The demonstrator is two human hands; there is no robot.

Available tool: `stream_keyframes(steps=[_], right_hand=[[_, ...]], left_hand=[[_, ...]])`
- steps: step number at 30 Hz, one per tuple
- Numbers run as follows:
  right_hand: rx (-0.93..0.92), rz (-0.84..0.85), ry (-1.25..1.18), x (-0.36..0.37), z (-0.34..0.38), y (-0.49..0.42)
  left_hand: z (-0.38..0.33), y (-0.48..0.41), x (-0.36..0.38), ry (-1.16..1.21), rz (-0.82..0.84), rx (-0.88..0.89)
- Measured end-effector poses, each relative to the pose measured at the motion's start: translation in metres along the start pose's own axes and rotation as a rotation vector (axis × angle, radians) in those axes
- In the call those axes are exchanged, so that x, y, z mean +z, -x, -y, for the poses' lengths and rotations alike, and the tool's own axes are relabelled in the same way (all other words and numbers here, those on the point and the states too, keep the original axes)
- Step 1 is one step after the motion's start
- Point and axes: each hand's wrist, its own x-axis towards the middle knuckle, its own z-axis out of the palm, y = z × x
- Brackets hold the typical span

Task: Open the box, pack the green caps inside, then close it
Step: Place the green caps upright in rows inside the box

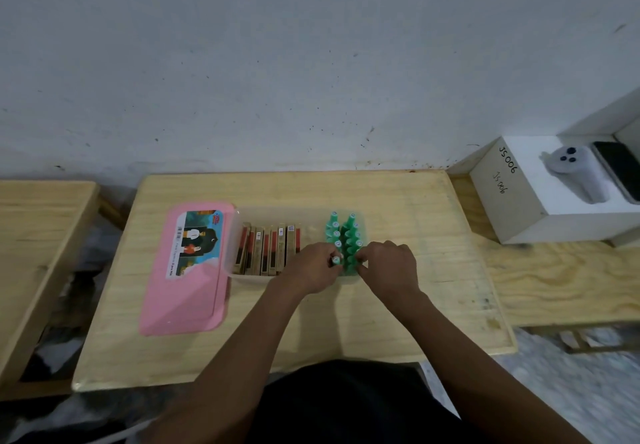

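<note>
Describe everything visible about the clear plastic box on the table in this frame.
The clear box is a translucent, rounded-corner plastic tub, open, sitting flat on the wooden table. Its pink lid lies beside it on the left, touching or overlapping its edge. Inside, slim brown-and-red packs stand upright on the left; green caps fill the right end in two rows. The left hand and right hand reach over the near wall, the left pinching a cap.

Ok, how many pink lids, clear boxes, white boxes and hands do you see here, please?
Pink lid: 1
Clear box: 1
White box: 1
Hands: 2, left hand holding a green cap, and right hand
Total: 5
</note>
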Motion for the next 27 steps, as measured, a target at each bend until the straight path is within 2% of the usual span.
stream_keyframes(steps=[27], right_hand=[[-0.063, -0.009, -0.001, 0.003, -0.007, -0.003]], left_hand=[[-0.009, -0.017, 0.01, -0.156, -0.099, 0.007]])
